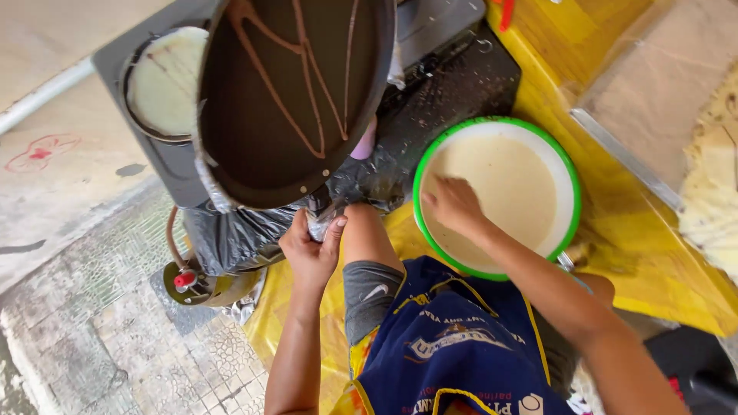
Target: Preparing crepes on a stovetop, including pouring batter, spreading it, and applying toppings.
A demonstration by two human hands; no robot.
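Pan (pixel 292 100), dark and round, sits tilted up at the far centre of the head view, its inside streaked with thin brown lines of batter, and the left hand (pixel 311 250) is clamped tight around its handle just below the rim, fingers fully wrapped. Over on the right, the right hand (pixel 455 204) dips into the green-rimmed bowl (pixel 565 165) of pale batter (pixel 507 180), fingers curled down at the surface; whether they pinch anything I cannot tell. That bowl rests on a yellow table cover (pixel 653 269), just right of the pan. Behind the pan on the far left, a second small pan (pixel 161 84) carries a pale crepe on a grey stove (pixel 173 169). Crinkled black plastic (pixel 231 234) drapes beneath the stove, and a gas cylinder with a red valve (pixel 184 280) stands on the tiled floor at near left. A blue apron (pixel 453 338) fills the near centre.
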